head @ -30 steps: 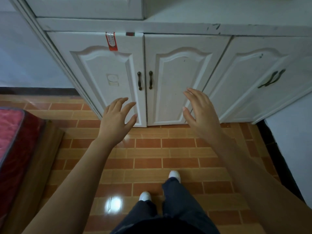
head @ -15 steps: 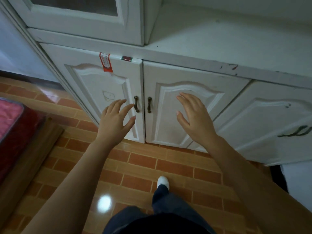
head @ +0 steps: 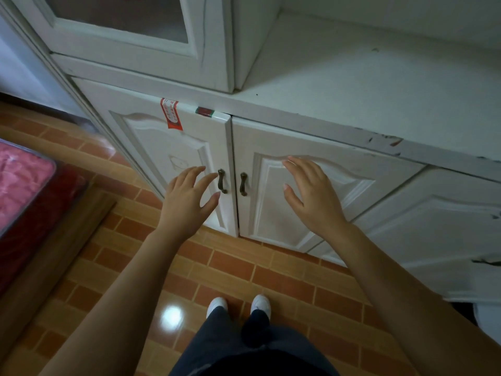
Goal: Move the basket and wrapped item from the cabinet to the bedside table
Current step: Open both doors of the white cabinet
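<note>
A white cabinet [head: 339, 85] stands in front of me, its two lower doors closed. The left door [head: 162, 147] and the right door [head: 273, 213] each carry a dark metal handle at the middle seam: left handle [head: 221, 181], right handle [head: 243, 184]. My left hand [head: 187, 203] is open, fingertips just left of the left handle, not gripping it. In front of the right door panel hovers my right hand [head: 311, 196], fingers spread and holding nothing. No basket or wrapped item is in view.
A bed with a red cover [head: 19, 183] and wooden frame stands at the left. An upper cabinet door with a glass pane [head: 122, 20] is closed. A further lower door [head: 433, 226] lies to the right. Brick-pattern floor tiles [head: 135, 267] run underfoot beside my white shoes [head: 238, 305].
I have stepped closer to the cabinet and the view tilted up. Both hands rose toward the doors; the left hand's fingers now reach the left handle.
</note>
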A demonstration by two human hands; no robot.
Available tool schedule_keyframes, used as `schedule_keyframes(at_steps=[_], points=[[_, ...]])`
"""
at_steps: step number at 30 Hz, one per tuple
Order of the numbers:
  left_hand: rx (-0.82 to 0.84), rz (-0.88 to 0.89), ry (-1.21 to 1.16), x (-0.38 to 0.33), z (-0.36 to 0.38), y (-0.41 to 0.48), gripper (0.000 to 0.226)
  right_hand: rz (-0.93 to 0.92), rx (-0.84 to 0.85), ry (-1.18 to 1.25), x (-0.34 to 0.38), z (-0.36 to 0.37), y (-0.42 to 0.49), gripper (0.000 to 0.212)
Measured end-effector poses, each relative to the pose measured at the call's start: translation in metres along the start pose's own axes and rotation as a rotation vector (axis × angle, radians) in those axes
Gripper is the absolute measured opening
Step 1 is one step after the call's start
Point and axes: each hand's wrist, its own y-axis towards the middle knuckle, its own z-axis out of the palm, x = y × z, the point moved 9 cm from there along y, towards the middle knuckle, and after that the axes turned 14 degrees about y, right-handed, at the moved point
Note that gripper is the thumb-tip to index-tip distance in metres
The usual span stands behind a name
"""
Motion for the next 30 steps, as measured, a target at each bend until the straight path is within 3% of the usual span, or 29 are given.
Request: schedule_keyframes(at_steps=[5, 22, 30], points=[[0.031, 0.017, -0.007, 0.005, 0.012, 0.012, 0.041, 0.034, 0.003, 0.001, -0.006, 0.008, 0.009, 0.051], [0.120, 0.239, -0.022, 0.024, 0.064, 0.047, 0.044, 0.193, -0.119, -0.015, -0.008, 0.056, 0.021, 0.050], [0.055, 0.243, -0.025, 0.032, 0.091, 0.031, 0.044, 0.145, -0.081, -0.007, -0.023, 0.095, 0.013, 0.053]])
